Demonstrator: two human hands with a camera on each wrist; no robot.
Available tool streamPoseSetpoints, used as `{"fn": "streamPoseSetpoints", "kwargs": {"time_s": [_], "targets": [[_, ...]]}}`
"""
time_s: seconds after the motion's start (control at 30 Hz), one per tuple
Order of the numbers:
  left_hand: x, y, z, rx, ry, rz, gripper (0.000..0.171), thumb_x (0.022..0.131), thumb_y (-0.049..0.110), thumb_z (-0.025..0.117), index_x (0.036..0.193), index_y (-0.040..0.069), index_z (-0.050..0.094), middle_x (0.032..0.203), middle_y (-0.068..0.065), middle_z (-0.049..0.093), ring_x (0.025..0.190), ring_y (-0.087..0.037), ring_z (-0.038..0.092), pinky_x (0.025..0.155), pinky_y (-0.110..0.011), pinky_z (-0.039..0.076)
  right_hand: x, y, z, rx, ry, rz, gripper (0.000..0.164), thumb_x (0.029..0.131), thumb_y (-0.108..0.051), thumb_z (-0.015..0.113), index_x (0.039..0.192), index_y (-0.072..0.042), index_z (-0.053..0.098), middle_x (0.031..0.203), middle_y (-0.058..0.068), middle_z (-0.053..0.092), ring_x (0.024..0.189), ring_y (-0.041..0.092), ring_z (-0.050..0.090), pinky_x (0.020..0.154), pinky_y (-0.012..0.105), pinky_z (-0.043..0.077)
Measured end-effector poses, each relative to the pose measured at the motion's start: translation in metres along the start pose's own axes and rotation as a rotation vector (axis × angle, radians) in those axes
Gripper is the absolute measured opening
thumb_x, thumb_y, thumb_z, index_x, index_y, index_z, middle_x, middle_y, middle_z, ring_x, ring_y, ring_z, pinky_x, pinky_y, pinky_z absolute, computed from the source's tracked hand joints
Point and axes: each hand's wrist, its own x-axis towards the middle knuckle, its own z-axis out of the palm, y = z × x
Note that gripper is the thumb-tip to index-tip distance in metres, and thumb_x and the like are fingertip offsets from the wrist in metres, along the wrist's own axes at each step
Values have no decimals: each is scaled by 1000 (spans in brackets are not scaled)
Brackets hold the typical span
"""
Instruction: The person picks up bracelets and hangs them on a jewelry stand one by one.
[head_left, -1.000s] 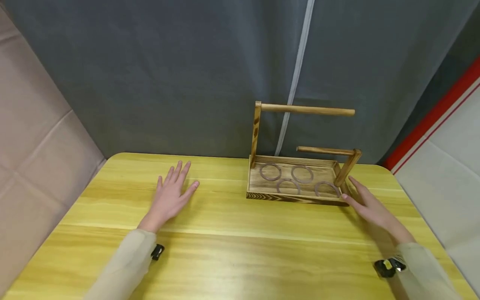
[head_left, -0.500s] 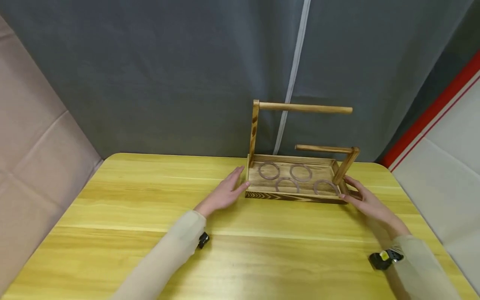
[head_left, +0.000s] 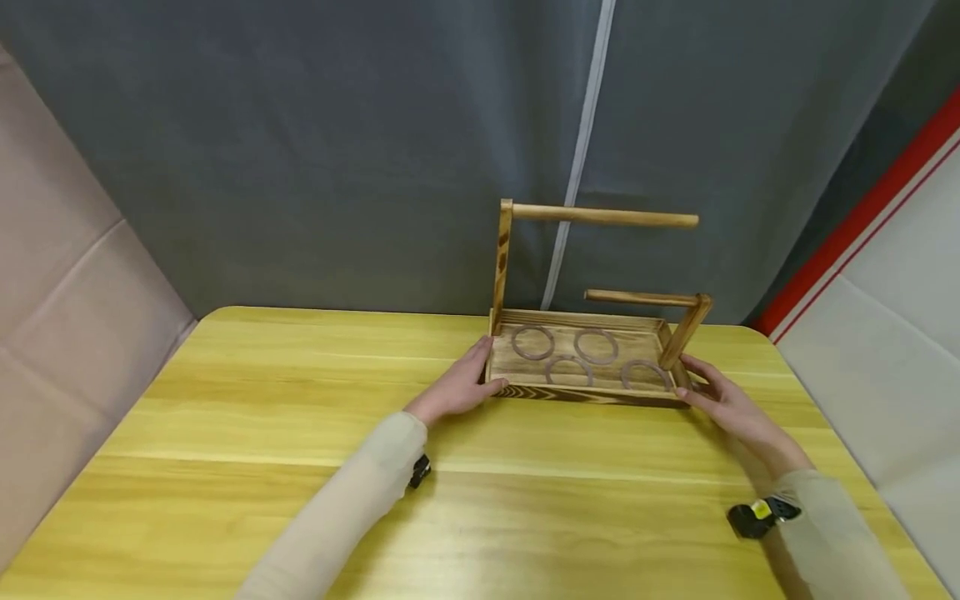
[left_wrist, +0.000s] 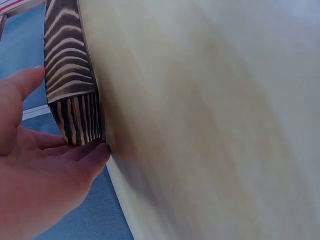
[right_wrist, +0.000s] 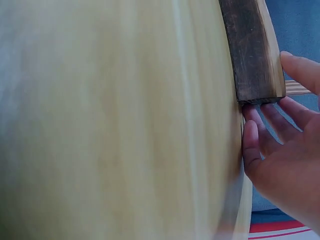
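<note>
A wooden rack [head_left: 585, 396] stands on the table, a shallow tray with dark grain and several ring outlines on its floor. A tall post at its left carries a long bar [head_left: 607, 216]; a shorter post at the right carries a lower bar [head_left: 641, 297]. My left hand [head_left: 453, 387] holds the tray's left end, thumb at the front corner. In the left wrist view, fingers [left_wrist: 87, 160] bend against the striped end. My right hand [head_left: 735, 408] holds the opposite end; the right wrist view shows thumb at the upper edge and fingers [right_wrist: 275, 122] against the end face.
The yellow wood-grain table [head_left: 300, 375] reaches toward me in front of the rack. Behind it hangs a grey curtain [head_left: 337, 167] with a pale strip. A padded pinkish wall [head_left: 60, 333] is at left, a white panel [head_left: 900, 333] with red edging at right.
My left hand has moved right across the table to the rack's left end. The right hand stays at the right end, its fingers a little closer in. The rack has hardly shifted.
</note>
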Motion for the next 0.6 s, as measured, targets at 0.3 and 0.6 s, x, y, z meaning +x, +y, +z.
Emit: {"fn": "streamPoseSetpoints", "kwargs": {"time_s": [0.3, 0.6], "targets": [[6, 2, -3, 56, 0, 19, 77, 99, 31, 57, 151, -6, 15, 158, -21, 13, 144, -31, 15, 116, -41, 17, 3, 3, -2, 7, 8, -18, 69, 102, -15, 51, 151, 6, 7, 152, 35, 9, 130, 60, 21, 81, 4, 36], [2, -2, -8, 66, -16, 60, 75, 98, 26, 60, 150, -8, 18, 156, -25, 15, 143, -35, 18, 115, -44, 18, 2, 0, 1, -72, 24, -33, 67, 100, -14, 54, 150, 6, 15, 150, 34, 18, 128, 57, 30, 81, 8, 39]]}}
